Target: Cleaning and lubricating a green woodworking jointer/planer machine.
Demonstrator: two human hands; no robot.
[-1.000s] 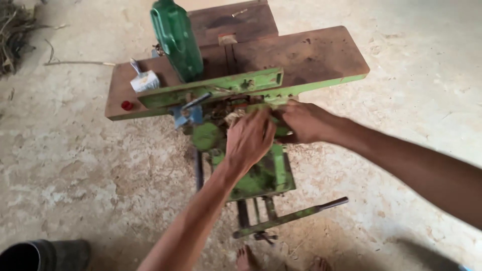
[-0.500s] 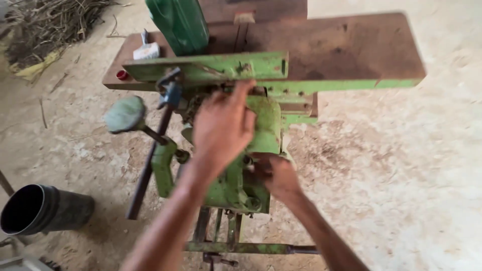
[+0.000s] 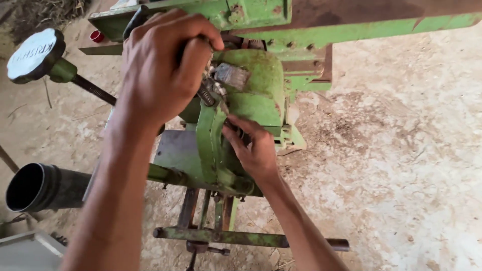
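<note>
A green woodworking machine (image 3: 251, 90) with a rusty brown top (image 3: 371, 10) stands on a dusty concrete floor. My left hand (image 3: 160, 65) is closed around a dark threaded rod or handle at the upper side of the green housing. My right hand (image 3: 253, 148) reaches in from below, and its fingers pinch a small metal part against the green bracket (image 3: 208, 140). What the fingertips hold is too small to make out. A small grey plate (image 3: 232, 76) sits on the housing between both hands.
A threaded lever with a round pale knob (image 3: 34, 54) juts out to the left. A black pipe (image 3: 40, 188) lies on the floor at left. A green bar (image 3: 236, 237) of the frame runs below. A red cap (image 3: 97, 35) sits on the tabletop edge.
The view has dropped closer to the machine. My left hand went from lying flat on the housing to gripping the rod. My right hand rose to the bracket.
</note>
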